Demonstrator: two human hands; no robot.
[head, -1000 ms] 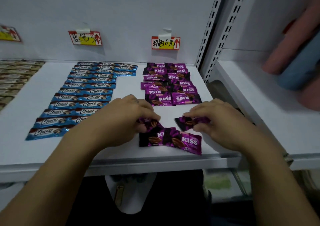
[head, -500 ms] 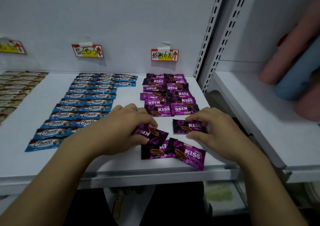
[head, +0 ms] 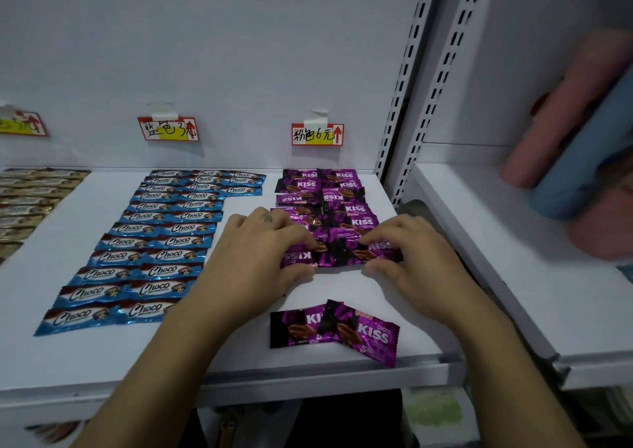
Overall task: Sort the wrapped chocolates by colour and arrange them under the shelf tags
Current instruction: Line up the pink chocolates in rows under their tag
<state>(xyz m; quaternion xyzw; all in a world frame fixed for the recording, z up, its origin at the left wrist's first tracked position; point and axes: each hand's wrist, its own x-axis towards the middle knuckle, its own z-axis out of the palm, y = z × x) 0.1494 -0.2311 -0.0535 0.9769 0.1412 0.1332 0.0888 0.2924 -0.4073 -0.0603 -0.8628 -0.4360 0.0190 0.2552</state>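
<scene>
Left hand (head: 260, 259): fingers curled, pinching the left end of a purple wrapped chocolate (head: 299, 258). Right hand (head: 416, 259): fingers curled, pinching a second purple chocolate (head: 373, 252) touching the first at mid-row. Both pieces lie on the white shelf (head: 335, 286), at the near end of the purple column (head: 329, 197) under the right tag (head: 317, 134). Two loose purple chocolates (head: 334, 327), overlapping, near the shelf's front edge. Blue chocolates (head: 154, 242) in rows under the middle tag (head: 168, 128). Gold pieces (head: 30, 197) at far left.
</scene>
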